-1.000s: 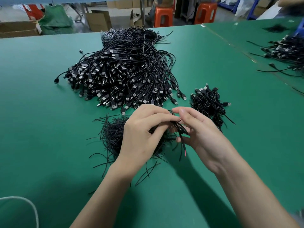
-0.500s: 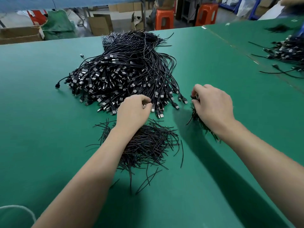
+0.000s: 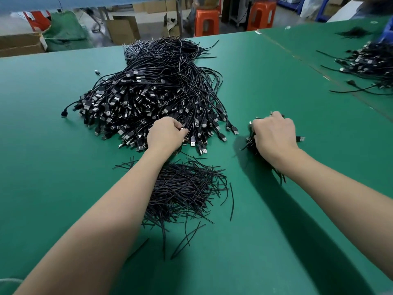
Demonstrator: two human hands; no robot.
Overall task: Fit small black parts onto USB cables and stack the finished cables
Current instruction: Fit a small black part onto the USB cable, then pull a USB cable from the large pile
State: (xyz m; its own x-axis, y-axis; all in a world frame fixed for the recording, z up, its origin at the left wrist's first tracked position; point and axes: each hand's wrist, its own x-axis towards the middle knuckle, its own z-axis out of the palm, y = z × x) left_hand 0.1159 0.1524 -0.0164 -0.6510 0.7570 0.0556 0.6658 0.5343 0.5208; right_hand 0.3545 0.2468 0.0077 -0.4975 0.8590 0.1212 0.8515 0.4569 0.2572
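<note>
A big heap of black USB cables [image 3: 153, 92] lies at the middle of the green table [image 3: 42, 167]. My left hand [image 3: 164, 134] is at the heap's near edge, its fingers curled and pinching one USB cable there. In front of it lies a loose pile of thin black parts [image 3: 187, 188], partly under my left forearm. To the right sits the small stack of finished cables [image 3: 249, 143]. My right hand [image 3: 274, 135] lies on top of that stack with its fingers curled over the cables, hiding most of them.
Another heap of cables [image 3: 374, 60] lies on the adjoining table at far right. Orange stools [image 3: 207, 21] and cardboard boxes [image 3: 123, 28] stand beyond the far edge. A white cord [image 3: 8, 281] shows at the bottom left corner.
The hands parted from in front of me. The right carried a cable to the stack on the right and stays on it. The left reached to the big heap and took a cable.
</note>
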